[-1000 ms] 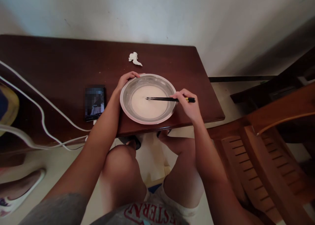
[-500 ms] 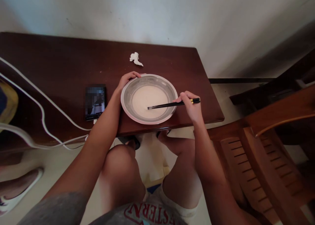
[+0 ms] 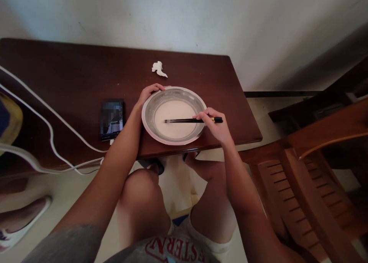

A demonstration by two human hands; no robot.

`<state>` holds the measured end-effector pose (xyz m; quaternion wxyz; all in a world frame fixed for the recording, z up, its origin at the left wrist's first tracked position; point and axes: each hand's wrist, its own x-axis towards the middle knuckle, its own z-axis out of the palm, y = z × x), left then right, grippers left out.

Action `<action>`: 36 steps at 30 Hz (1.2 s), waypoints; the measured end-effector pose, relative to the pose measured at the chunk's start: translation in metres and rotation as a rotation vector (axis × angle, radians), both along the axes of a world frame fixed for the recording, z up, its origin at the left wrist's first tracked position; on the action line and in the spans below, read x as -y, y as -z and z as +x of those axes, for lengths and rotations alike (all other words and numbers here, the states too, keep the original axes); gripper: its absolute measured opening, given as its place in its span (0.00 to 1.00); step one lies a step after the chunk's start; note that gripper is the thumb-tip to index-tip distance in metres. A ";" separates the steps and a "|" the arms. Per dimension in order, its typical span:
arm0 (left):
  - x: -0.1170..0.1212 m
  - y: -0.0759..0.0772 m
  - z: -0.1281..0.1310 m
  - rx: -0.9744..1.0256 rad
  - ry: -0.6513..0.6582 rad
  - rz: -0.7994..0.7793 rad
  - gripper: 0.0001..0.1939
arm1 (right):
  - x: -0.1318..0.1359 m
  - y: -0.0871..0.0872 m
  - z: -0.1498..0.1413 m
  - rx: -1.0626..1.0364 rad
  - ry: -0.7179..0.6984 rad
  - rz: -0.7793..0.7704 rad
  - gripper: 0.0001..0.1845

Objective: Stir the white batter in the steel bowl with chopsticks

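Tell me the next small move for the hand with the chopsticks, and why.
Probably a gentle sweep of the black chopsticks through the pale liquid: the right hand holds them with their whitened tips at the liquid, and the left hand on the rim seems to steady the metal bowl.

phone screen partly pixelated, wooden chair cut off, chopstick tips blurred
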<state>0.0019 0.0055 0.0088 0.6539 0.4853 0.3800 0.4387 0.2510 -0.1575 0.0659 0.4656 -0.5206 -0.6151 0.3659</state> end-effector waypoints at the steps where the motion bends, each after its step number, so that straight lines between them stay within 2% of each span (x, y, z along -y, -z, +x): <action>1: 0.000 0.000 0.000 0.003 0.005 0.000 0.08 | 0.000 0.000 0.001 0.011 0.021 0.013 0.14; 5: 0.000 -0.001 0.000 -0.020 0.007 -0.019 0.07 | 0.000 -0.001 0.006 -0.060 0.184 0.036 0.18; 7: 0.000 -0.002 0.001 -0.030 -0.003 -0.028 0.07 | 0.000 -0.001 0.005 -0.083 0.147 0.000 0.19; 9: 0.000 -0.003 0.001 -0.024 -0.009 -0.028 0.07 | 0.001 -0.001 0.002 -0.073 0.045 -0.049 0.17; 11: 0.000 -0.002 0.001 -0.011 -0.011 -0.021 0.07 | 0.000 -0.001 0.001 -0.038 0.008 -0.040 0.15; 16: 0.000 0.000 0.001 -0.011 -0.014 -0.008 0.08 | -0.001 0.000 0.006 -0.078 0.192 0.041 0.19; 21: 0.000 0.001 0.001 -0.034 -0.027 0.000 0.07 | -0.001 -0.001 0.002 -0.066 0.010 -0.051 0.16; 24: 0.000 -0.001 0.000 -0.035 -0.022 -0.003 0.06 | -0.002 -0.001 0.004 -0.041 0.092 0.012 0.15; 27: -0.001 -0.002 0.000 -0.043 0.003 -0.025 0.06 | -0.002 -0.001 0.007 -0.084 0.194 0.029 0.19; 32: -0.002 0.001 0.000 -0.019 0.007 -0.007 0.05 | -0.001 -0.001 0.000 -0.063 0.008 -0.052 0.16; 34: -0.002 0.002 0.000 -0.019 -0.002 0.015 0.06 | -0.001 -0.001 0.000 -0.047 0.032 -0.022 0.15; 36: -0.001 0.003 0.000 -0.025 -0.004 0.022 0.07 | -0.001 0.000 0.002 -0.070 0.136 0.017 0.16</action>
